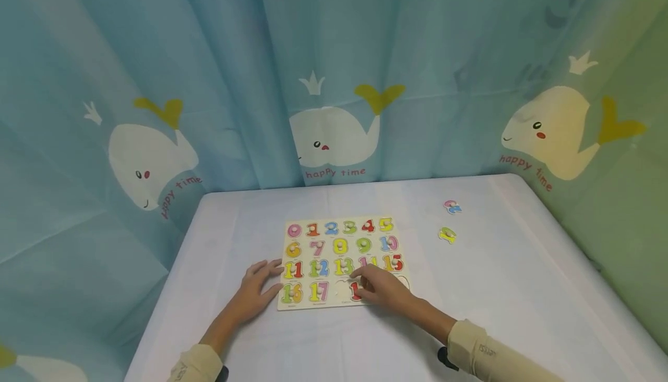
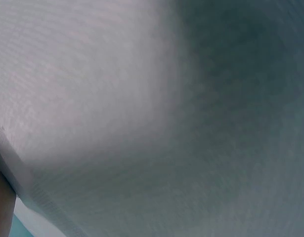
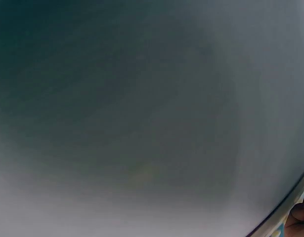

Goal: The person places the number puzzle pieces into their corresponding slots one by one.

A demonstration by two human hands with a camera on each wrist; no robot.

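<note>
A wooden number puzzle board lies on the white-covered table, with knobbed number pieces in most of its recesses. My left hand rests at the board's left edge, fingers spread and touching it. Over the bottom row, my right hand has thumb and fingers curled at a number piece with a red 1. The hand covers the rest of that piece, and its grip is partly hidden. Left of it is a bare recess. In the right wrist view only part of a finger shows, in the lower corner.
Two loose number pieces lie right of the board: a pink-and-blue one farther back and a yellow-green one nearer. A blue curtain with whales hangs behind the table. Both wrist views are mostly blurred cloth.
</note>
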